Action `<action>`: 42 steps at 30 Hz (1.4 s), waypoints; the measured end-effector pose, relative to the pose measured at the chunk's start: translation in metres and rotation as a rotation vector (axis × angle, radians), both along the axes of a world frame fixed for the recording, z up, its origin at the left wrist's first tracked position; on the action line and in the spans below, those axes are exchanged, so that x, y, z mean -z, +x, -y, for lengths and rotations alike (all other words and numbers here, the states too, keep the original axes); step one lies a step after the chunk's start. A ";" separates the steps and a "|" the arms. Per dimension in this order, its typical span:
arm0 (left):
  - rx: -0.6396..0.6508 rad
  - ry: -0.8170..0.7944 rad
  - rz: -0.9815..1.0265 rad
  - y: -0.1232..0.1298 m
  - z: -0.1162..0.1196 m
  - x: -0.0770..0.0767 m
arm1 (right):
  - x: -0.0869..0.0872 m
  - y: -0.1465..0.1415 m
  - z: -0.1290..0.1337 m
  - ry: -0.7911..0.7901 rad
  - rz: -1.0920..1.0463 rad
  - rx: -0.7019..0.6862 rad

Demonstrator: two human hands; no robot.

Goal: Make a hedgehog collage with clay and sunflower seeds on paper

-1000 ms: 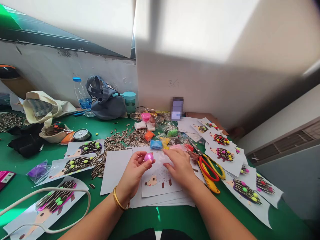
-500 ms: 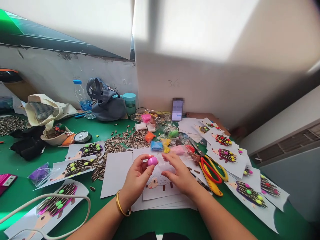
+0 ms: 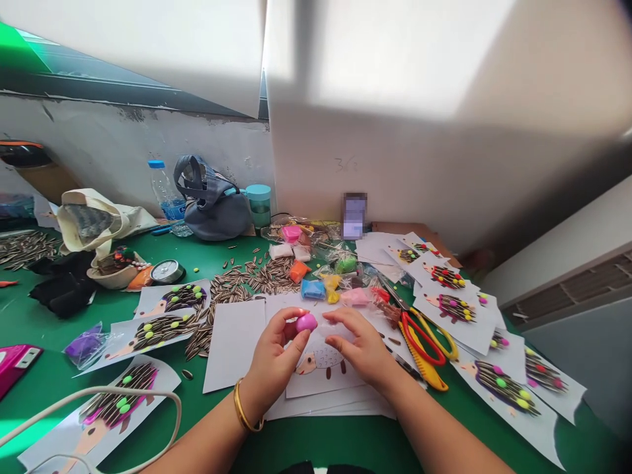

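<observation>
A small ball of pinkish-purple modelling clay is pinched between the thumb and fingers of my left hand, which wears a gold bangle at the wrist. Just right of the ball, my right hand holds nothing, its thumb and fingers apart. Under both hands lies a white sheet with a hedgehog drawing, its face and feet filled in with peach and brown, its back only drawn in lines. Another blank sheet lies to the left.
Sunflower seeds are heaped behind the sheets, beside clay packets, including a blue one. Red-handled scissors and a yellow cutter lie right. Finished seed hedgehogs flank both sides. A white cable loops at front left.
The camera view has shifted slightly, so everything appears a little further right. My left hand still pinches the clay ball, and my right hand stays open beside it.
</observation>
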State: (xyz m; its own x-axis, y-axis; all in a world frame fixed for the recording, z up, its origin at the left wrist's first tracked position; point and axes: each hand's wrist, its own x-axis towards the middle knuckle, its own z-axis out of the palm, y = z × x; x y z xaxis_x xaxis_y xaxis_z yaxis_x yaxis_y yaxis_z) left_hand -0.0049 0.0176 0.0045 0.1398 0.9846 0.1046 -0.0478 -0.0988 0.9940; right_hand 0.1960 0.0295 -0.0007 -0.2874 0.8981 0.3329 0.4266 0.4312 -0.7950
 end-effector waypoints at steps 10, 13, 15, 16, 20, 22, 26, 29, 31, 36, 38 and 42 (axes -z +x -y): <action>0.071 0.103 -0.041 0.001 0.004 0.002 | 0.003 0.000 0.000 -0.031 0.065 -0.017; 0.078 0.156 -0.060 0.002 0.006 -0.002 | 0.005 0.000 0.000 -0.055 0.105 -0.026; 0.077 0.192 -0.075 0.001 0.007 -0.003 | 0.005 -0.001 0.001 -0.061 0.108 -0.039; 0.076 0.203 -0.085 0.001 0.007 -0.004 | 0.004 -0.001 0.001 -0.061 0.102 -0.045; 0.046 0.161 -0.095 0.002 0.007 -0.004 | 0.001 -0.002 0.002 -0.052 0.066 -0.055; 0.016 0.115 -0.057 0.004 0.007 -0.005 | 0.000 -0.002 0.002 -0.048 0.054 -0.058; -0.027 0.138 -0.065 0.005 0.004 -0.005 | 0.001 -0.001 0.001 -0.042 0.037 -0.070; -0.041 0.237 -0.169 0.003 0.002 -0.004 | 0.001 -0.001 0.001 -0.040 0.029 -0.074; -0.043 0.285 -0.229 0.001 0.002 -0.005 | 0.000 -0.001 0.001 -0.043 0.026 -0.077; -0.048 0.300 -0.281 -0.001 0.003 -0.004 | 0.001 -0.001 0.002 -0.043 0.008 -0.090; -0.056 0.329 -0.277 0.000 0.002 -0.003 | 0.002 0.000 0.001 -0.038 0.002 -0.094; -0.055 0.349 -0.315 -0.001 -0.001 -0.001 | 0.005 0.001 0.000 -0.030 -0.007 -0.097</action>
